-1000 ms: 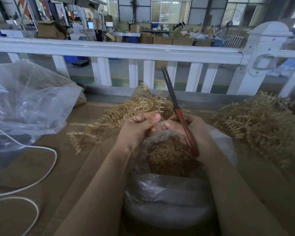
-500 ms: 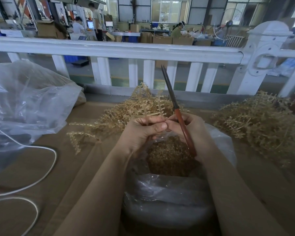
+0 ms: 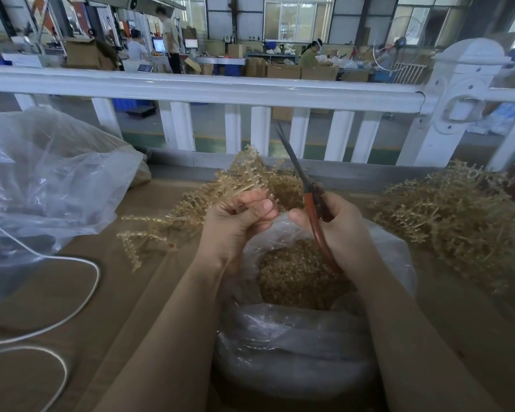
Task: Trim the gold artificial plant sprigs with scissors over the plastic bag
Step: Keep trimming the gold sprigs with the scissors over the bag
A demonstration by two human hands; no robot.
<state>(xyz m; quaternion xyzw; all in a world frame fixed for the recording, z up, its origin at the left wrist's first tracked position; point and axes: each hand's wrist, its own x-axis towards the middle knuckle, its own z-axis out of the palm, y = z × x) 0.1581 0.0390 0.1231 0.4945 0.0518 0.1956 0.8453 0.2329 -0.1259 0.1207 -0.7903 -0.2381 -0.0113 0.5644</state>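
Two bare hands work above the clear plastic bag of gold trimmings. Left hand pinches the stem of a gold artificial plant sprig, its fronds rising beyond the fingers. Right hand grips red-handled scissors, blades together, pointing up and away. Loose gold sprig piles lie right of the scissor grip.

i'm looking into a factory or packing workshop, i think, though the far end is blurry. beyond my fingers a white railing fences the bench off from a wide hall with cardboard boxes, work tables, monitors, high windows and workers. heaps of gold sprigs lie right of them.
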